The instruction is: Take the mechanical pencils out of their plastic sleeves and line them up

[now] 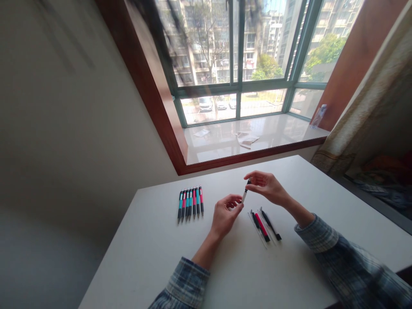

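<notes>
My left hand pinches the lower end of a slim pen piece, white in its middle and dark at the top. The fingers of my right hand close on its dark upper end. Left of my hands, several assembled pens with teal, red and black barrels lie side by side in a row. Below my right hand lie loose pen parts: a red barrel, a black part beside it and thin pale refills.
The hands are over a white table. Behind it, a window sill holds papers and a clear bottle. A curtain hangs at the right, and a wall stands at the left.
</notes>
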